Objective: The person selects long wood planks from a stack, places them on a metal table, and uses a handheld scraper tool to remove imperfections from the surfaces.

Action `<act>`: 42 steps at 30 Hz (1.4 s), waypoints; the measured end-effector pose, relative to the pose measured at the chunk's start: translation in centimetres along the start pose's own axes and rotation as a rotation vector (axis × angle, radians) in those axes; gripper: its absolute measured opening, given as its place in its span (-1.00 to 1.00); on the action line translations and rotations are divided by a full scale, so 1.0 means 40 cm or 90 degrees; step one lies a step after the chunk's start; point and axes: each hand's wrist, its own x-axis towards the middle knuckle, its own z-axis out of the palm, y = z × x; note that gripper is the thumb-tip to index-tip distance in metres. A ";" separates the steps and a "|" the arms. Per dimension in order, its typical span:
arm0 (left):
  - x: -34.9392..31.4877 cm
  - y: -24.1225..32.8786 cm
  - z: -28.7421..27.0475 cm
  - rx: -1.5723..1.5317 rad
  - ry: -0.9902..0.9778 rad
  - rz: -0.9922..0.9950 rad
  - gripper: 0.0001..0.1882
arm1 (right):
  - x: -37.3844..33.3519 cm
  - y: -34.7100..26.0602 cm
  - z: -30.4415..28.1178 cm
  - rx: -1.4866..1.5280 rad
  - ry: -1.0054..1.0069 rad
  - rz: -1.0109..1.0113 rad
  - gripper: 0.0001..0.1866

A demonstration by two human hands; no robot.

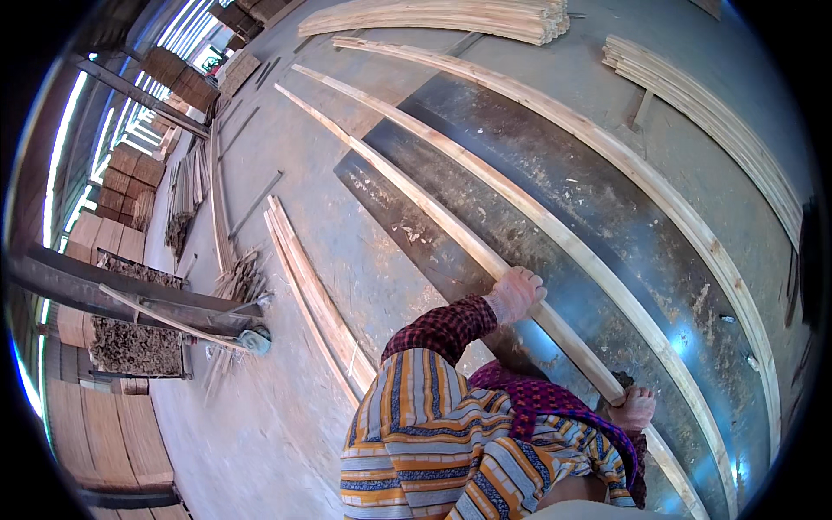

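A long, narrow pale wooden strip runs from the far left down past my right side. My left hand, in a whitish glove, is closed around it near its middle. Closer to me, my right hand, also gloved, grips the same strip. Beside its fingers shows a small dark lump, which I cannot make out. A second wooden strip lies just to the right, apart from the first. Farther right is a thicker bundle of strips. Dark, scuffed metal sheets lie beneath them.
Stacks of strips lie at the far side and far right. On the concrete floor to my left are more loose strips. A steel beam, a bundle of offcuts and stacked boards stand farther left.
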 end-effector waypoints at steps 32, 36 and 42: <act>-0.194 -0.424 0.059 0.405 0.328 -0.180 -0.44 | -0.013 -0.042 -0.453 -0.076 -0.154 -0.039 -0.80; -0.169 -0.323 -0.222 0.054 0.493 -0.107 -0.52 | 0.039 -0.035 -0.526 -0.081 -0.051 -0.062 -0.52; -0.012 -0.240 -0.473 0.107 0.560 0.058 -0.69 | 0.162 0.043 -0.630 -0.132 -0.014 -0.022 -0.56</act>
